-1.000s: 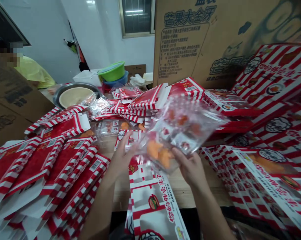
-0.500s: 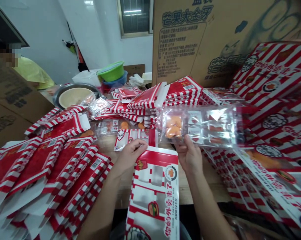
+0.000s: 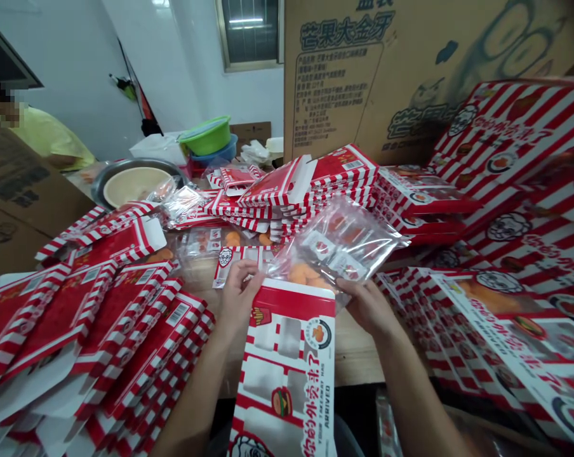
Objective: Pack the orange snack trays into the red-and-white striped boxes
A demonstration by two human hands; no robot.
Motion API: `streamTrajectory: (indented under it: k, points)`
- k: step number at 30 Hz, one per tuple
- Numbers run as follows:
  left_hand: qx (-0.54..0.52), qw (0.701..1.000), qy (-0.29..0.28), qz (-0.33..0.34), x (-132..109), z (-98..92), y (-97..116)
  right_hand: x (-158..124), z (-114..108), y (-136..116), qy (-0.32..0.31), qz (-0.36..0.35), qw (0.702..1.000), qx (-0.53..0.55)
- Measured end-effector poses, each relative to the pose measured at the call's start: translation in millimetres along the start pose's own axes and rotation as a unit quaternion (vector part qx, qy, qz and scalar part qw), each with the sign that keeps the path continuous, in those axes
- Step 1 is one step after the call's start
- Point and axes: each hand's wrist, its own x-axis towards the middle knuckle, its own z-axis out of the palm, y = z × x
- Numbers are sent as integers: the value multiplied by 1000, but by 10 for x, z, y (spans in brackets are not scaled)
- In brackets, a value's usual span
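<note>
Left hand (image 3: 237,293) gripping red-striped carton (image 3: 287,362), right hand (image 3: 367,306) holding clear toy tray (image 3: 337,247)

Cardboard carton (image 3: 411,82): large characters 芒果大金牙 above a framed block of print too small to read. Striped box (image 3: 287,374): 你的外卖来了 running lengthwise, with "YOUR TAKEAWAY HAS ARRIVED" beside it. Flat boxes (image 3: 139,330), left: barcode labels, digits illegible. Clear packet (image 3: 339,241): small labels, illegible.

Red-and-white striped box (image 3: 287,355); clear packet (image 3: 337,244) with orange pieces; green bowl (image 3: 206,134); brown carton (image 3: 411,70); cream basin (image 3: 132,184).
</note>
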Motion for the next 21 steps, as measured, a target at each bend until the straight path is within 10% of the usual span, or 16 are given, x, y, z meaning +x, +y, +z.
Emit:
streamTrajectory:
  k: [10,16,21]
  points:
    - [54,993,-109,5,-36,-194,94,7,-44,-149,-176,-15,970,-167]
    - [75,984,-160,13,-75,-200,89,285,98,-455,1,-258,962,-95]
    - [38,991,-125,34,-175,-118,31,278,143,-690,33,-265,952,-150]
